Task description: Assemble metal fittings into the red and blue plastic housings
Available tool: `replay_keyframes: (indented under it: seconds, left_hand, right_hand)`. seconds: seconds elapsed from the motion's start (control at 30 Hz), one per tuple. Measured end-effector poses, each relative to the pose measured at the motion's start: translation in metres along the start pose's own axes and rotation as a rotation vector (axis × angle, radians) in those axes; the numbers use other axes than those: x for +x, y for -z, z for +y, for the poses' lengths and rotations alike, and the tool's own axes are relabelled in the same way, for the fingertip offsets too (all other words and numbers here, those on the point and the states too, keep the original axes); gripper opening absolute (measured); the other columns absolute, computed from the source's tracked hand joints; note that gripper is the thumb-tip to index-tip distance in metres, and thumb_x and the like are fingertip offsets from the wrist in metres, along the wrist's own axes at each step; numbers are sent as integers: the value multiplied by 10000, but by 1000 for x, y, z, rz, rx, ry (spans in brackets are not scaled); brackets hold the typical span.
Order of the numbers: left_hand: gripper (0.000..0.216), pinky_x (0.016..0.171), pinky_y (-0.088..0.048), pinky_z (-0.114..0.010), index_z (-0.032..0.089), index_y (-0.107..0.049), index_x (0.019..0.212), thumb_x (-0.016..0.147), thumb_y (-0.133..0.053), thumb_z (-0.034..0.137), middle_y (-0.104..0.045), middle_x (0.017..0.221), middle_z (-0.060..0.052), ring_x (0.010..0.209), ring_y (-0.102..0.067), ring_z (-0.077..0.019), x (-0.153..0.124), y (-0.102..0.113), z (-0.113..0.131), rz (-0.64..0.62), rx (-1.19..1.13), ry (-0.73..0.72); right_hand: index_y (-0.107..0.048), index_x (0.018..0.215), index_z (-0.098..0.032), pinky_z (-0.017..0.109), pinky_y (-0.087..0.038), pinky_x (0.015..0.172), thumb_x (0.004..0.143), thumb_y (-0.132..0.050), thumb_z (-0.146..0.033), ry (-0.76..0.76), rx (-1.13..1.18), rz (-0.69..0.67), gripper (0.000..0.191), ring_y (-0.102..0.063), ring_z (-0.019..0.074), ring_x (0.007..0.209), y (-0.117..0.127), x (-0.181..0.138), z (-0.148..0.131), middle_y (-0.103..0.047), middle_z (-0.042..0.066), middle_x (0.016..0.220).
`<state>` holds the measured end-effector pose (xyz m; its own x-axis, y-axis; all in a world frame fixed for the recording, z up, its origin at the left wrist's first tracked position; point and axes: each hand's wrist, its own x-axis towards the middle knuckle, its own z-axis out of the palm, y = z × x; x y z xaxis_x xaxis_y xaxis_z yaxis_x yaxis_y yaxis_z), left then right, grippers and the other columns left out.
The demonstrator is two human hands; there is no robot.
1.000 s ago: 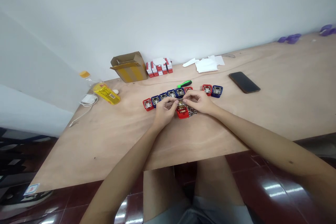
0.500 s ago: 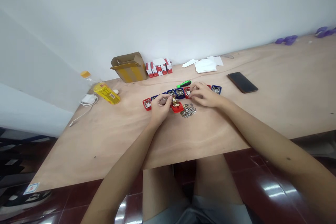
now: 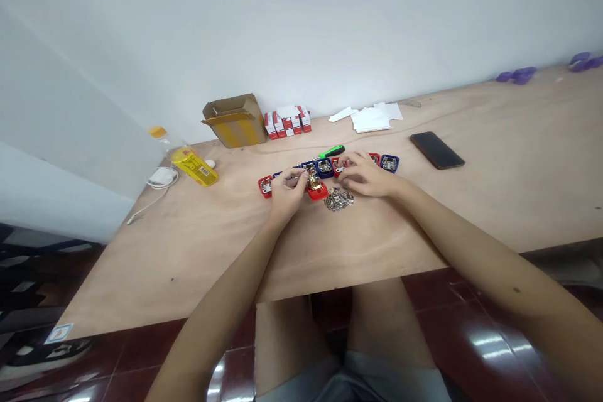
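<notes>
My left hand [image 3: 287, 195] pinches a red plastic housing [image 3: 318, 193] by the gold-coloured metal part in it, just above the table. My right hand [image 3: 367, 175] is closed, its fingertips bent down at another red housing [image 3: 337, 165] in a row behind; whatever they pinch is hidden. The row holds several red and blue housings with silvery metal parts inside, among them a blue housing [image 3: 325, 168] in the middle and a blue housing [image 3: 389, 163] at the right end. A pile of small metal pieces [image 3: 338, 200] lies between my hands.
Behind the row lies a green-and-black screwdriver [image 3: 332, 151]. Farther back are a cardboard box [image 3: 238, 129], small red-and-white boxes [image 3: 288, 125] and white papers [image 3: 371, 118]. A phone [image 3: 436, 149] rests at right; a yellow bottle [image 3: 194, 166] and white cable [image 3: 162, 179] are at left.
My right hand has shifted slightly left and down, its fingers nearer the metal pile. My left hand keeps its hold on the red housing, almost still. The whole view has shifted slightly.
</notes>
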<state>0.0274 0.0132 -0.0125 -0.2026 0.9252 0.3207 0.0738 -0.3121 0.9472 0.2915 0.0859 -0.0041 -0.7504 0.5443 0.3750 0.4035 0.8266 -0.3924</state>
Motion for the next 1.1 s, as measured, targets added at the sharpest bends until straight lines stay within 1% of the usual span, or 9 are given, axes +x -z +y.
replay_keyframes:
  seconds: [0.17,0.23,0.33,0.5,0.63,0.73,0.93,1.03,1.1]
  left_hand:
    - [411,668,-636,-280,150,-763,911,830,-862,541,-767,847,-62,729,-735,-168,0,-1,1,25,-9,1]
    - [424,655,-635,-283,146,-765,907,815,-868,546,-775,848,-68,721,-740,-172,2,0,0,47,-25,15]
    - [417,685,-641,-293,142,-767,891,795,-884,530,-795,882,-87,743,-756,-182,4,1,-2,91,-32,6]
    - [409,716,-649,-306,145,-764,909,808,-879,524,-805,908,-94,775,-775,-197,5,2,-4,107,-40,15]
    - [399,685,-642,-291,147,-768,903,801,-883,515,-801,896,-87,767,-771,-194,4,1,-2,95,-40,28]
    - [385,674,-634,-279,150,-774,885,793,-888,506,-797,883,-82,762,-763,-187,3,0,1,97,-34,23]
    - [395,670,-644,-293,150,-771,885,800,-879,521,-797,892,-86,759,-762,-194,3,0,2,84,-34,14]
    - [394,656,-642,-291,150,-772,886,806,-877,521,-791,878,-81,740,-759,-191,3,0,2,79,-24,18]
    - [393,658,-642,-292,152,-773,881,800,-882,521,-792,875,-80,741,-760,-191,3,0,2,79,-24,21]
  right_hand:
    - [-811,1024,-255,675,-386,1170,992,-684,-334,19,14,-27,154,-479,380,1284,-3,2,-14,-579,130,1350]
    - [-812,1031,-247,672,-387,1192,1014,-672,-374,21,24,-25,190,-473,380,1310,-8,4,-22,-548,137,1367]
    - [-826,1070,-256,642,-405,1213,1037,-636,-351,32,61,-22,215,-467,372,1339,-15,7,-33,-512,138,1378]
    - [-846,1095,-255,664,-408,1178,972,-742,-429,26,31,-60,237,-475,391,1292,-21,9,-46,-502,147,1404]
    - [-854,1045,-253,658,-404,1140,966,-748,-427,26,17,-92,218,-486,385,1242,-25,9,-47,-524,141,1382]
    - [-848,1013,-244,638,-406,1132,973,-735,-383,37,38,-97,183,-488,372,1216,-27,10,-45,-549,136,1359]
    - [-843,974,-246,559,-429,1077,978,-719,-327,52,53,-90,148,-490,337,1138,-30,10,-43,-621,125,1278]
    - [-819,954,-237,538,-435,1057,981,-715,-328,45,98,-61,141,-503,317,1094,-30,11,-43,-672,115,1232]
    - [-793,955,-227,529,-449,1037,994,-700,-340,31,158,-9,152,-532,311,1075,-30,13,-43,-718,111,1175]
